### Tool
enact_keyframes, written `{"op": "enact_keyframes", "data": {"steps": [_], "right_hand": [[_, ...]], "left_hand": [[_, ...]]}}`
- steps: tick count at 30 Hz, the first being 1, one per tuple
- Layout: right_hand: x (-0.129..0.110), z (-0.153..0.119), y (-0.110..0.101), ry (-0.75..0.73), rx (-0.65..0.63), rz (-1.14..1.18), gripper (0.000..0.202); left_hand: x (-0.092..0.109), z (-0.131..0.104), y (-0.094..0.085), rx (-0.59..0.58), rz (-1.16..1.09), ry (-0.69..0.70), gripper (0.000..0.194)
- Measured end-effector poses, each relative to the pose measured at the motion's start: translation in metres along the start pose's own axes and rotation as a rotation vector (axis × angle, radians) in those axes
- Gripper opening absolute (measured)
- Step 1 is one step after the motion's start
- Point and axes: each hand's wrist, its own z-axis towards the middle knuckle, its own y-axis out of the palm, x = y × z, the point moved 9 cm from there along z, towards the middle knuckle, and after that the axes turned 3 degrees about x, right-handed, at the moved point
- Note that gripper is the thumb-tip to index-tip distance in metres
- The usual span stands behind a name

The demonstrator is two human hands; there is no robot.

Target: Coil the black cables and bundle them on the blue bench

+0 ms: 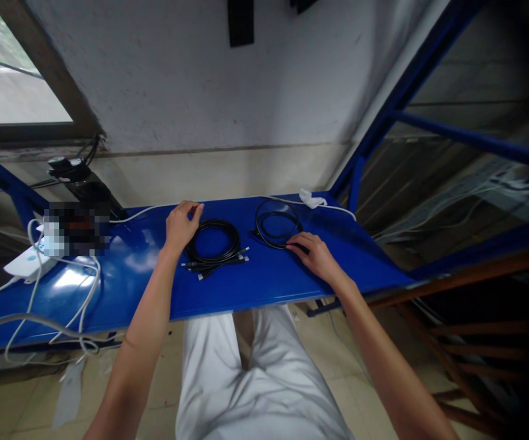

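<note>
On the blue table (131,275), a coiled bundle of black cables (236,241) lies in the middle, its several connector ends gathered at the front. My left hand (182,225) is at the bundle's upper left edge, thumb and fingers pinched together; whatever they hold, if anything, is too small to make out. To the right lies a second, looser loop of black cable (269,243). My right hand (314,253) is closed at the loop's front right edge, with the fingertips pinching the cable there.
A white power strip (29,263) with tangled white cords (85,293) sits on the left. Behind it stands a black cylindrical object (94,189). A white cord runs along the wall, with a crumpled white piece (311,198) on it. Blue frame posts (353,183) rise on the right.
</note>
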Motion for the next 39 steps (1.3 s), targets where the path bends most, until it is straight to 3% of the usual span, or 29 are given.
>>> {"op": "enact_keyframes", "data": {"steps": [10, 21, 26, 29, 32, 39], "right_hand": [[-0.003, -0.006, -0.004, 0.155, 0.024, 0.21, 0.022], [-0.003, -0.011, -0.024, 0.233, 0.2, 0.251, 0.029], [-0.007, -0.008, -0.037, 0.313, 0.305, 0.426, 0.032], [-0.014, 0.008, -0.041, 0.314, 0.362, 0.535, 0.034], [-0.027, 0.038, -0.032, 0.295, 0.32, 0.645, 0.039], [-0.078, 0.124, 0.034, 0.155, 0.096, 0.803, 0.043]], "left_hand": [[0.007, -0.002, 0.001, 0.008, -0.008, 0.036, 0.034], [0.011, -0.001, 0.001, -0.005, -0.004, 0.056, 0.033], [0.013, -0.002, 0.001, -0.007, -0.024, 0.045, 0.032], [0.019, -0.001, 0.001, -0.012, -0.132, 0.047, 0.03], [0.03, -0.002, 0.005, -0.072, -0.322, 0.041, 0.027], [0.054, -0.015, 0.036, -0.333, -0.638, -0.036, 0.055]]}}
